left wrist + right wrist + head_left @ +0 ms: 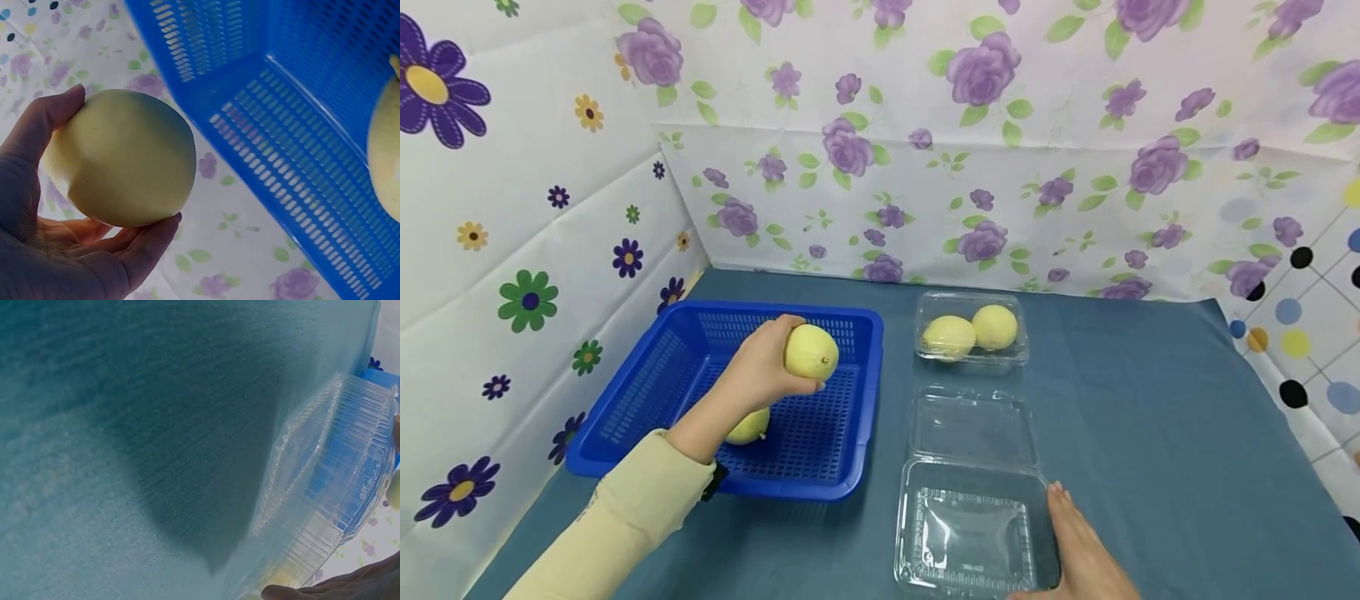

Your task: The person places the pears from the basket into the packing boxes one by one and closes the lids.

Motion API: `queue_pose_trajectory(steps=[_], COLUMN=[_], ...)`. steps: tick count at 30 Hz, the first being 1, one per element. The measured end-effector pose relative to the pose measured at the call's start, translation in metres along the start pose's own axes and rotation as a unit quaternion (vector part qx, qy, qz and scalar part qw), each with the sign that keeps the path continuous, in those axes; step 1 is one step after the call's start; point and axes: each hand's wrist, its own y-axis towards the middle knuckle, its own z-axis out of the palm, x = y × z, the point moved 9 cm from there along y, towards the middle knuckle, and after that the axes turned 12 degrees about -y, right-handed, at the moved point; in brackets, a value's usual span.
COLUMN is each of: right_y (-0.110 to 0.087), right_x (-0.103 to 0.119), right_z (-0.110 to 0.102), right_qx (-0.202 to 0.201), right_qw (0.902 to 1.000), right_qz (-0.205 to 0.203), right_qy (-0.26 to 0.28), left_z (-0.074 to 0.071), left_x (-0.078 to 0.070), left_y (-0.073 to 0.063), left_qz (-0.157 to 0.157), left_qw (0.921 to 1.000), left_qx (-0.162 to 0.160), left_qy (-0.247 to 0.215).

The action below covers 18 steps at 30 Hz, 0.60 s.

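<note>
My left hand [773, 360] grips a small pale yellow melon [812, 353] above the blue basket, thumb on one side and fingers on the other. A second melon [748, 426] lies in the basket, partly hidden by my forearm. In the left wrist view the held melon [122, 156] is beside the basket wall. My right hand [1086, 554], cut off by the lower frame edge, rests with fairly straight fingers along the right side of an open clear plastic clamshell box [973, 529]. Its lid [972, 427] is folded back. The right wrist view shows the box [331, 469] side-on.
The blue plastic basket [875, 392] stands on the left of the blue-grey tablecloth [1138, 408]. Behind the open box, a closed clear box [970, 302] holds two melons [995, 327]. Flower-patterned sheets [880, 208] rise at the back and left.
</note>
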Motion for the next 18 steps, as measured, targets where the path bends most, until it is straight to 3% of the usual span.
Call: queue_pose_trajectory(steps=[8, 18], right_y=[0.005, 0.004], right_x=[-0.001, 0.003], right_z=[0.003, -0.001], right_qx=[0.066, 0.056], right_qw=[0.9962, 0.996], right_qz=[0.052, 0.07], right_qy=[0.024, -0.005], left_z=[0.007, 0.022], left_x=[-0.026, -0.049], left_y=[-0.01, -0.023], left_qz=[0.031, 0.068], left_qw=[0.9993, 0.9971], left_qx=[0.007, 0.025], left_qy=[-0.017, -0.021])
